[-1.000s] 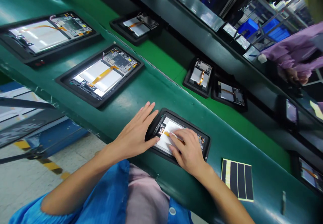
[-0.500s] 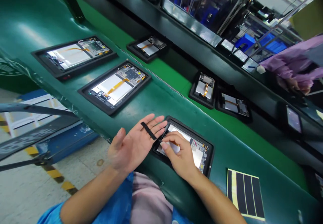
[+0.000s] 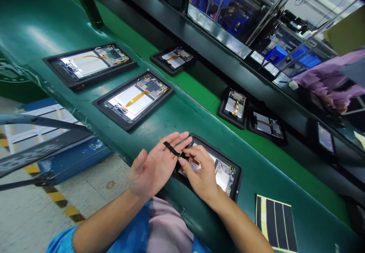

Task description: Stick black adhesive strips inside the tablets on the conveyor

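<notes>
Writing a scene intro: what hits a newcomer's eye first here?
Lower middle: the open left hand has a narrow black strip across its fingers, and the right hand has its fingertips at the strip's lower end. Next, the opened device partly behind the right hand, and two more devices up-left on the green bench. Lower right: a striped black sheet.

- And it's a factory, an electronics assembly line: opened tablets (image 3: pixel 134 101), circuit boards bare, lie spaced along a long green workbench (image 3: pixel 185 116)!
- Just beyond, a bright green strip (image 3: pixel 198 87) runs alongside, more opened tablets there!
- Far right, a co-worker's pink sleeve (image 3: pixel 327 70) at the opposite bench, blue bins (image 3: pixel 306 57) behind!
- Near left, yellow-and-black tape (image 3: pixel 54 192) stripes the floor!
</notes>
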Demonstrator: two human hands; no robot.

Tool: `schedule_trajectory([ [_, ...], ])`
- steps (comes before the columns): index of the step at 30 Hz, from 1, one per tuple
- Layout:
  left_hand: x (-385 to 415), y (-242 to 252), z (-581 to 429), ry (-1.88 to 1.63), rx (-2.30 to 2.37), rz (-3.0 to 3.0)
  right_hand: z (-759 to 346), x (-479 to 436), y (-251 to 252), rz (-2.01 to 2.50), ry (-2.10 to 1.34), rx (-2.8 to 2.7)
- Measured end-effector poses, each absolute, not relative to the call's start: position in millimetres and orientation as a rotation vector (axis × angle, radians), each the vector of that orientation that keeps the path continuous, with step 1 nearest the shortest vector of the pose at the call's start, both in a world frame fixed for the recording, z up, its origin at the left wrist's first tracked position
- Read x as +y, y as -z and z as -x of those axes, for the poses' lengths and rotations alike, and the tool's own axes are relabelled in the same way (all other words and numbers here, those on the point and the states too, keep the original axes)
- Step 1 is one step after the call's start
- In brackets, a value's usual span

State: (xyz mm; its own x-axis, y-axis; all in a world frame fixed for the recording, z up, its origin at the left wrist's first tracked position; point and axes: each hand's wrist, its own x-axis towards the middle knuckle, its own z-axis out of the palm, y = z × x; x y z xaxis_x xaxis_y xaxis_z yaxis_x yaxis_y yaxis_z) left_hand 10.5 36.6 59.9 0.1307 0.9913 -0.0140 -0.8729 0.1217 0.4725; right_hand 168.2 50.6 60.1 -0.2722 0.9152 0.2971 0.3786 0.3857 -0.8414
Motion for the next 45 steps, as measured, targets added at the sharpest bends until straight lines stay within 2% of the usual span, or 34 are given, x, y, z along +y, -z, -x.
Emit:
schedule_trajectory([
  [16, 37.9, -72.0, -15.3, -1.431, 0.375, -0.196, -156.9, 57.3, -53.9, 1.135, -1.4, -1.416],
  [26, 39.6, -74.2, -13.6, -1.506, 0.417, -0.283, -161.1, 56.6, -44.9, 1.213, -1.367, -1.432],
  [32, 41.8, -65.1, 5.9, -1.548, 0.599, -0.74, -193.5, 80.2, -70.8, 1.174, -1.2, -1.973],
  [37, 35.5, -40.0, 26.1, -1.3, 1.02, -1.363, -211.5, 109.5, -88.3, 1.111, -1.01, -2.635],
  [40, 31.1, -22.4, 31.3, -1.194, 1.118, -1.679, -209.7, 117.7, -85.5, 1.008, -0.816, -2.965],
  [45, 27.2, -8.4, 30.1, -1.024, 1.118, -2.04, -202.0, 121.8, -80.9, 0.909, -0.701, -3.113],
])
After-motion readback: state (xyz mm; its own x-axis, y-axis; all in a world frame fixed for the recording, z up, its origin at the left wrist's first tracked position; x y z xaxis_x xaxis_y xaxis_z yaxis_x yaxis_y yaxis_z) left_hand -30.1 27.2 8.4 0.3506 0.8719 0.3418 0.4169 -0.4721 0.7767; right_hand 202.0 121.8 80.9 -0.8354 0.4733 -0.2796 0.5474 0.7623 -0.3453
